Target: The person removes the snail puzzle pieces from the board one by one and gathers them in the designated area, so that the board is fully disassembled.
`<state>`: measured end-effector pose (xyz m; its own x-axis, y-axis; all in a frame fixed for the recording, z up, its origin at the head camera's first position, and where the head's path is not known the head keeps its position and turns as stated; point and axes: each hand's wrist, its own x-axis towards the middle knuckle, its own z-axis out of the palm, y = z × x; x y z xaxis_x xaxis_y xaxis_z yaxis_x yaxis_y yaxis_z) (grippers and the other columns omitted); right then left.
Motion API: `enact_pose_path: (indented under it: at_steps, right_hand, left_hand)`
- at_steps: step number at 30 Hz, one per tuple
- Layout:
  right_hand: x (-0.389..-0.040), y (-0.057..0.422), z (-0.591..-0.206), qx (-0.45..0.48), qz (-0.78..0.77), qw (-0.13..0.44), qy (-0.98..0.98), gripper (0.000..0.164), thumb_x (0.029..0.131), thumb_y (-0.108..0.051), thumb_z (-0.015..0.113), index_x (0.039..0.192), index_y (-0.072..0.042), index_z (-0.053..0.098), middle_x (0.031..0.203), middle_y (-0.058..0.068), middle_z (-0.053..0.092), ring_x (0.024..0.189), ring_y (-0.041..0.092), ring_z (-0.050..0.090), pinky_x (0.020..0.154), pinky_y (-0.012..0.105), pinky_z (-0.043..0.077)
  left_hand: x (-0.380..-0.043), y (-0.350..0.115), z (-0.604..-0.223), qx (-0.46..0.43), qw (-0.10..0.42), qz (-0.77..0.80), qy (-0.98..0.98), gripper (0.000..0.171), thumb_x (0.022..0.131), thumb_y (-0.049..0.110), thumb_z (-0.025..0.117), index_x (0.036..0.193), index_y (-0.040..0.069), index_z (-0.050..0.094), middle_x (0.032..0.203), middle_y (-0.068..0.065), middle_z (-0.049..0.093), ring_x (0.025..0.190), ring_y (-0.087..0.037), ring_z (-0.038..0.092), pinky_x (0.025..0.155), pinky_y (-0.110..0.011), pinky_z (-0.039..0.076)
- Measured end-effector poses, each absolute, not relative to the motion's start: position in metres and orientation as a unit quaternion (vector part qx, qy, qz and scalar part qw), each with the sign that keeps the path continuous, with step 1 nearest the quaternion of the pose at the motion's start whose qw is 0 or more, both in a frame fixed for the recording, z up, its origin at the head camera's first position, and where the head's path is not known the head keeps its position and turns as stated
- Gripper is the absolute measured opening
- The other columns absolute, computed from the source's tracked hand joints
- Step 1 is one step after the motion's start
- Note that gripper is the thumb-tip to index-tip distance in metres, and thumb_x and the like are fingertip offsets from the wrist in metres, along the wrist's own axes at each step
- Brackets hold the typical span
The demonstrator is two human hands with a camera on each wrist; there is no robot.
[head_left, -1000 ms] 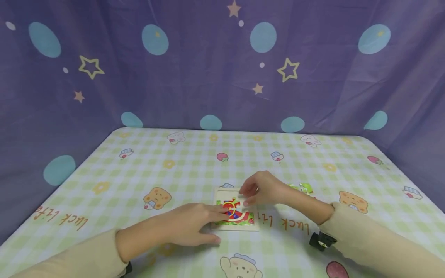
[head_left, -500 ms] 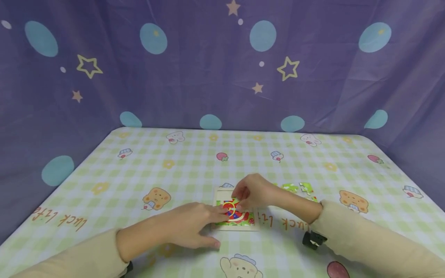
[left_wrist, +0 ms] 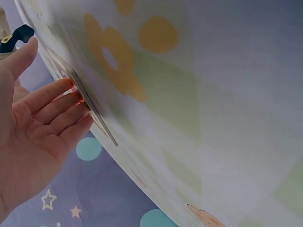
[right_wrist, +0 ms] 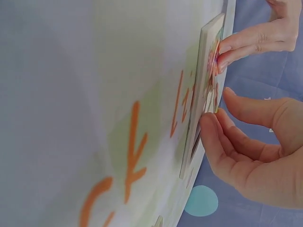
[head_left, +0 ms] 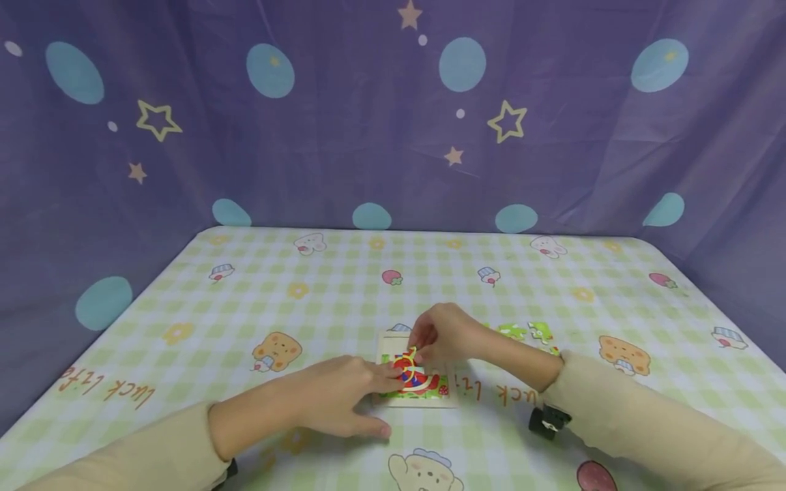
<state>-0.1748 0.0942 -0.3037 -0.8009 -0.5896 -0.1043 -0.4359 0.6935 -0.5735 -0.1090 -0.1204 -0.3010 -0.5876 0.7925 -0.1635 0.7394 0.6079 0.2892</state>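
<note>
A small wooden jigsaw puzzle board [head_left: 424,403] with a pale frame and a red, yellow and green picture lies on the table. My left hand [head_left: 338,395] reaches in from the left, its straight fingertips resting on the picture and its thumb spread off the near side. From above, my right hand [head_left: 451,334] pinches a puzzle piece [head_left: 412,354] with red and yellow on it, tilted over the picture's upper part. Thumb and fingers close in on the piece [right_wrist: 216,101] right at the board's surface in the right wrist view. The left fingers partly cover the picture.
Several loose green puzzle pieces [head_left: 540,332] lie beyond and below the right forearm, partly hidden by it. A checked tablecloth [head_left: 344,293] with cartoon prints covers the table. A purple curtain [head_left: 368,136] hangs behind the far edge.
My right hand has moved left and slightly nearer over the board, and the piece at its fingertips now shows tilted. More loose pieces show behind the forearm. The left hand stays in place.
</note>
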Motion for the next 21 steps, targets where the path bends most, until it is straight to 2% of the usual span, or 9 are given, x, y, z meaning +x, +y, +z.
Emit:
enact_pose_path:
  at_steps: [8, 12, 16, 21]
  right_hand:
    - [-0.1758, 0.0915, -0.3055, -0.243, -0.305, 0.164, 0.906, 0.011, 0.078, -0.009, 0.079, 0.081, -0.010, 0.068, 0.071, -0.002, 0.068, 0.064, 0.005, 0.057, 0.066, 0.016, 0.049]
    - [-0.1751, 0.0879, -0.3080, -0.198, -0.335, 0.193, 0.901, 0.014, 0.079, -0.009, 0.078, 0.082, -0.010, 0.064, 0.067, -0.001, 0.066, 0.058, 0.009, 0.059, 0.063, 0.018, 0.050]
    - [-0.1747, 0.0874, -0.3087, -0.170, -0.360, 0.204, 0.894, 0.014, 0.079, -0.005, 0.077, 0.084, -0.009, 0.064, 0.064, 0.001, 0.067, 0.054, 0.011, 0.063, 0.058, 0.021, 0.054]
    - [-0.1756, 0.0926, -0.3083, -0.165, -0.379, 0.207, 0.887, 0.010, 0.079, -0.001, 0.075, 0.084, -0.006, 0.068, 0.066, 0.003, 0.070, 0.055, 0.009, 0.065, 0.060, 0.023, 0.058]
  left_hand:
    - [-0.1096, -0.1202, -0.3002, 0.432, 0.138, 0.091, 0.886, 0.059, 0.088, 0.048, 0.064, 0.134, 0.011, 0.056, 0.144, -0.007, 0.048, 0.134, -0.020, 0.049, 0.109, -0.036, 0.045]
    - [-0.1093, -0.1194, -0.2996, 0.434, 0.138, 0.087, 0.886, 0.059, 0.089, 0.047, 0.063, 0.134, 0.011, 0.056, 0.143, -0.007, 0.048, 0.133, -0.021, 0.049, 0.109, -0.037, 0.044]
    - [-0.1095, -0.1181, -0.2992, 0.435, 0.135, 0.085, 0.886, 0.057, 0.089, 0.047, 0.063, 0.133, 0.010, 0.057, 0.143, -0.007, 0.049, 0.133, -0.020, 0.050, 0.109, -0.036, 0.045]
    - [-0.1106, -0.1175, -0.2985, 0.436, 0.130, 0.085, 0.886, 0.056, 0.089, 0.046, 0.063, 0.132, 0.011, 0.058, 0.142, -0.007, 0.050, 0.131, -0.021, 0.053, 0.107, -0.036, 0.047]
